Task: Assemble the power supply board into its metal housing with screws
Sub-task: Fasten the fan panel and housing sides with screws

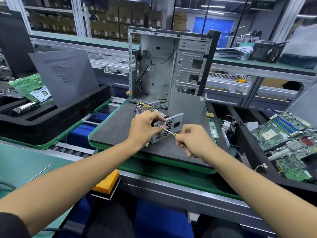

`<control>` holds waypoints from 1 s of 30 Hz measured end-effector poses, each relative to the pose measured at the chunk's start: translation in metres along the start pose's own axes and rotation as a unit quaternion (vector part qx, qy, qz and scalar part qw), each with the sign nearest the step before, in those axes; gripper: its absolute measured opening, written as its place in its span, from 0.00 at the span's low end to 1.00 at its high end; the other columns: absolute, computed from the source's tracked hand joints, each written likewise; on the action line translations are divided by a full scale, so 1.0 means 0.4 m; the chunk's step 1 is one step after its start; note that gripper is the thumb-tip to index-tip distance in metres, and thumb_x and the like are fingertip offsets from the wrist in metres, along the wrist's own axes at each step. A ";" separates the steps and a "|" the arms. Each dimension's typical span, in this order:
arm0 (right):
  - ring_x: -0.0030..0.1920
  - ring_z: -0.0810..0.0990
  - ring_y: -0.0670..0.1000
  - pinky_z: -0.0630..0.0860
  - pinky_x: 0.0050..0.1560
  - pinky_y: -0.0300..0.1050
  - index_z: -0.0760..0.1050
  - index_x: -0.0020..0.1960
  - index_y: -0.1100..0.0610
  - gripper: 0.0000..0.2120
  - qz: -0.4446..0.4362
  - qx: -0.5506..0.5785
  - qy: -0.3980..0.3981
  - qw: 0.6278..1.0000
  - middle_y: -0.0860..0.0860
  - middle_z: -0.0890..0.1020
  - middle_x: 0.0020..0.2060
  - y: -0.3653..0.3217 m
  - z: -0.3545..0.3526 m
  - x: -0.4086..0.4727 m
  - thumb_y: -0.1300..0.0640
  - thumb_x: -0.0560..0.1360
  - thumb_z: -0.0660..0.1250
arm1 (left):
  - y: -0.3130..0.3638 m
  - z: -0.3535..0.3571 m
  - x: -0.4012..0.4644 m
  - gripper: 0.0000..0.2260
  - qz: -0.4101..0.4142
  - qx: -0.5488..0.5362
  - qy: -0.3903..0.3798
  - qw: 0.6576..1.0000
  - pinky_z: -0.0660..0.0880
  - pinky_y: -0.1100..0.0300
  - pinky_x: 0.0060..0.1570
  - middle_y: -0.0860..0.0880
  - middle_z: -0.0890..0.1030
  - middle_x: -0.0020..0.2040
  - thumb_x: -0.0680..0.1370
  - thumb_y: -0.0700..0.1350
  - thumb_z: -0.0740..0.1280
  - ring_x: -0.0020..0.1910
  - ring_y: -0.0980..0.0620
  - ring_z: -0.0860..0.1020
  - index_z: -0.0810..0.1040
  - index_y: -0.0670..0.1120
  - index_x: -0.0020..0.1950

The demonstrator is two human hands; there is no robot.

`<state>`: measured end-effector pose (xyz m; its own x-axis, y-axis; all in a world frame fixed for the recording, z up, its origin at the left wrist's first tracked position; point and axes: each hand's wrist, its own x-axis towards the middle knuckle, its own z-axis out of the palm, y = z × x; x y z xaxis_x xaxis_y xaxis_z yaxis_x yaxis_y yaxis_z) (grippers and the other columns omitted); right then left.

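A small silver power supply housing (173, 123) with a honeycomb vent and a black socket lies on the dark work pallet (113, 129). Coloured wires (145, 105) and a white heatsink stick out of its far side. My left hand (145, 125) grips the housing's upper left corner, fingers curled over the edge. My right hand (193, 140) holds a thin screwdriver (166, 130) by its orange handle. The screwdriver tip points up and left to the housing face just by my left fingers. Whether a screw sits under the tip is hidden.
An open grey computer case (171, 66) stands upright behind the housing. A loose grey metal cover (187, 104) leans at its foot. Motherboards (284, 134) lie in a black tray at right; a RAM stick (213, 129) lies on the pallet's right edge. A side panel (65, 78) leans at left.
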<state>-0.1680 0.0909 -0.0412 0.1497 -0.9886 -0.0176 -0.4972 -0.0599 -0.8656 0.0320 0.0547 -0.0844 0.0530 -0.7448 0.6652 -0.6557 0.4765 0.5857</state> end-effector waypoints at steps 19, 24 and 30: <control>0.19 0.62 0.49 0.56 0.25 0.32 0.68 0.37 0.57 0.11 0.068 0.117 -0.040 0.990 0.56 0.74 0.25 -0.008 0.004 0.011 0.68 0.71 0.67 | -0.012 -0.005 0.003 0.13 0.023 0.010 -0.014 1.000 0.74 0.64 0.42 0.59 0.80 0.42 0.67 0.46 0.84 0.41 0.64 0.78 0.87 0.52 0.48; 0.18 0.68 0.51 0.57 0.23 0.33 0.70 0.40 0.59 0.08 0.050 0.088 -0.016 0.995 0.55 0.78 0.24 -0.006 0.006 0.008 0.66 0.71 0.68 | -0.037 -0.045 0.011 0.07 0.139 0.049 -0.115 0.982 0.80 0.54 0.47 0.51 0.78 0.49 0.73 0.49 0.78 0.57 0.52 0.83 0.88 0.50 0.50; 0.25 0.77 0.54 0.69 0.26 0.43 0.66 0.44 0.51 0.12 -0.089 -0.209 0.079 0.971 0.50 0.80 0.29 0.006 0.003 -0.006 0.52 0.70 0.70 | -0.035 -0.042 0.004 0.04 0.164 0.080 -0.103 0.978 0.82 0.47 0.47 0.45 0.81 0.50 0.75 0.43 0.77 0.55 0.47 0.85 0.88 0.46 0.50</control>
<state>-0.1686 0.0931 -0.0439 0.1479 -0.9643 0.2195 -0.7840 -0.2496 -0.5684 0.0538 0.0548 -0.0838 -0.3227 -0.6502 0.6878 -0.7215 0.6393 0.2659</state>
